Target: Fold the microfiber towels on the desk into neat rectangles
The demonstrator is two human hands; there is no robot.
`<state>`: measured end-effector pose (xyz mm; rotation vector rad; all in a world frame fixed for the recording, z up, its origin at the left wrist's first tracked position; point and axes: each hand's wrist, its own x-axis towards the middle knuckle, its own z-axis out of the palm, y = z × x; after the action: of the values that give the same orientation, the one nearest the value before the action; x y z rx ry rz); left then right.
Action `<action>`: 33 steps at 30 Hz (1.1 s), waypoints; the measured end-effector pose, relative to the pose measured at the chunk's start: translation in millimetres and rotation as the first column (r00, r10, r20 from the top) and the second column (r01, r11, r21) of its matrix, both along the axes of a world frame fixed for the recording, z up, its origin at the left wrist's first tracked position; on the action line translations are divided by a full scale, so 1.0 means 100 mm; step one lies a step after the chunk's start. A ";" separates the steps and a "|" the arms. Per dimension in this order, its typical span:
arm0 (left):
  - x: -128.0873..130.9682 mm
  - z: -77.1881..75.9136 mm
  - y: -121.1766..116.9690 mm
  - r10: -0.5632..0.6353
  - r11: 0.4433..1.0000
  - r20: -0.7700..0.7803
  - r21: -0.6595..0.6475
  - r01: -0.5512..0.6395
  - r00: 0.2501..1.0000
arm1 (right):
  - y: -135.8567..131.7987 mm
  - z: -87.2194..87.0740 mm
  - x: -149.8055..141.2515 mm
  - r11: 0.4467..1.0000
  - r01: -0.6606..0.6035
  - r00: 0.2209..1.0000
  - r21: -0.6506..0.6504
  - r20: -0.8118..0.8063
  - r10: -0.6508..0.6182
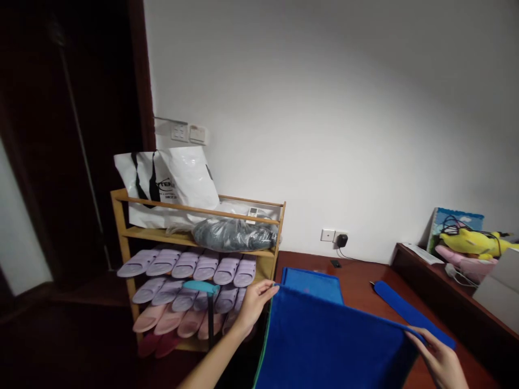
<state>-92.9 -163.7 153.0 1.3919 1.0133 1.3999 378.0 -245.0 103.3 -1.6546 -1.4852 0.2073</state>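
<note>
Against the white wall on the left stands a light wooden shoe rack (121,216), its top shelf carrying a white plastic shopping bag with black handles and lettering (170,186), and beside that a grey bundle wrapped in clear plastic (233,235) with a small white remote control (253,212) lying behind it. The lower shelves hold rows of pale lilac rubber slippers (190,265), with pink ones (162,319) beneath them, and a dark upright handle with a teal grip (201,286) stands in front of the rack. Just right of the rack, the left hand (253,305) pinches the upper left corner of a large, stiff bright blue fabric panel (324,346), thumb and fingers closed on its edge. The panel is held up in front of the person, its top edge sloping down to the right, where the right hand (440,362) grips the other corner with fingers clenched over it. Behind the panel, on the reddish-brown wooden floor (357,283), lie a smaller blue fabric panel (312,283) and, well apart to the right, a long narrow blue strip (409,313). A black plug (341,239) sits in a wall socket. At the far right a yellow plush toy (474,242) rests on a dark wooden ledge (430,278).
</note>
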 end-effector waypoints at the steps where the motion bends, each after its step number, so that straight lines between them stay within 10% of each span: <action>1: 0.00 0.04 -0.01 0.007 1.000 0.012 0.011 -0.007 1.000 | -0.01 0.04 0.00 1.000 0.017 1.000 0.006 0.014 -0.017; 8: -0.13 0.34 -0.06 0.005 0.992 -0.128 0.127 0.011 0.992 | -0.12 0.29 0.10 0.991 0.015 0.988 0.130 0.152 -0.035; 17: -0.16 0.67 -0.16 -0.117 0.985 -0.057 -0.130 0.109 0.991 | -0.23 0.72 -0.07 0.961 0.082 0.899 0.262 0.398 -0.185; 27: -0.15 0.78 -0.25 0.011 0.989 0.053 -0.151 -0.003 0.999 | -0.28 0.88 -0.30 0.942 0.292 0.921 0.168 0.217 -0.324; 33: -0.08 0.56 0.01 0.029 0.979 0.094 -0.202 -0.009 0.995 | 0.06 0.83 -0.40 0.963 0.261 0.964 0.070 -0.073 -0.256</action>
<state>-101.1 -162.4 208.7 1.1589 1.0754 1.3259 338.2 -239.2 186.6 -1.7418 -1.2002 0.0559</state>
